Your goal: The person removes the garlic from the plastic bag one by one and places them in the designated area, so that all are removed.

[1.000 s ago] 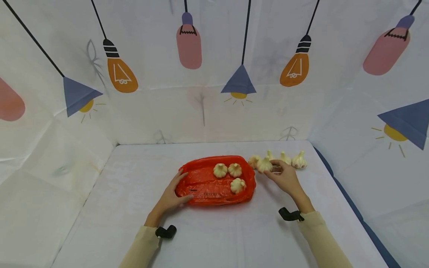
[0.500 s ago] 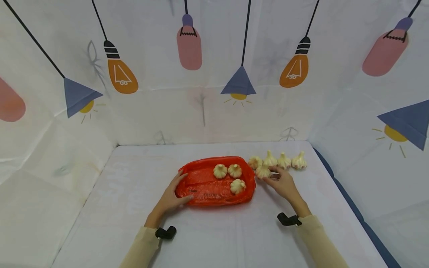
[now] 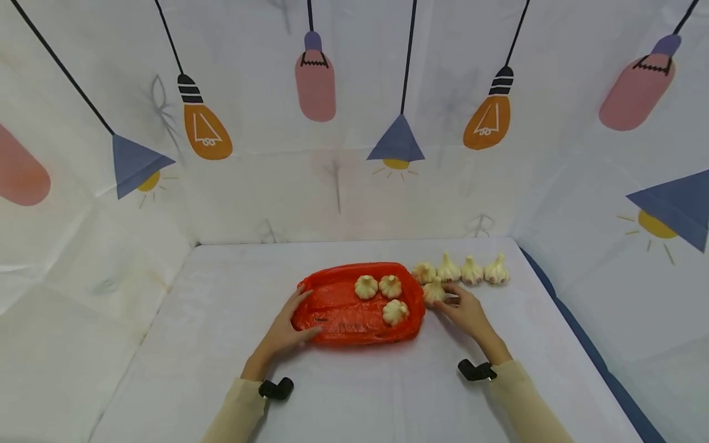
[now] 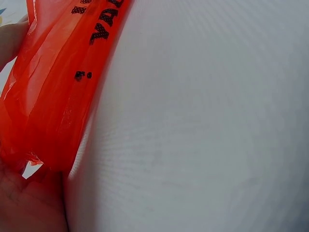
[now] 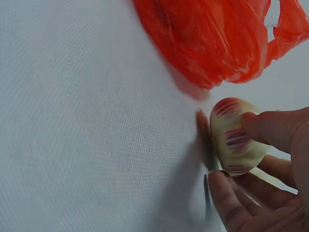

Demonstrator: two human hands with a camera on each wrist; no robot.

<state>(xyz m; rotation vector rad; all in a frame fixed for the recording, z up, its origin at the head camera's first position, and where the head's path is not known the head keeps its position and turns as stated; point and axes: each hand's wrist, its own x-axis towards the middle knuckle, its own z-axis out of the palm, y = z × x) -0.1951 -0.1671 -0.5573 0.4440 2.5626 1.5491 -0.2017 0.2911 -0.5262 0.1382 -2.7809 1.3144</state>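
Three pale, papery garlic bulbs (image 3: pixel 384 294) already lie inside the crumpled orange-red plastic bag (image 3: pixel 338 307), which lies opened flat near the middle of the white cloth-covered table (image 3: pixel 354 394). A fourth pale garlic bulb with purple streaks (image 3: pixel 434 291) is in the right hand (image 3: pixel 467 311), just off the bag's right edge. Four more bulbs (image 3: pixel 461 271) sit in a short row beyond it, toward the table's far right corner, so by my reckoning somewhat less than half the garlic is bagged. The right hand pinches its bulb between thumb and fingertips (the right wrist view shows the purple-striped skin (image 5: pixel 235 140) gripped low, close over the cloth, just beside the bag's rumpled edge (image 5: pixel 217 43)); whether the bulb touches the table is hard to tell. The left hand (image 3: pixel 285 326) rests on the bag's left end, fingers spread along the rim and thumb laid over the plastic, apparently pressing it down rather than clenching it.
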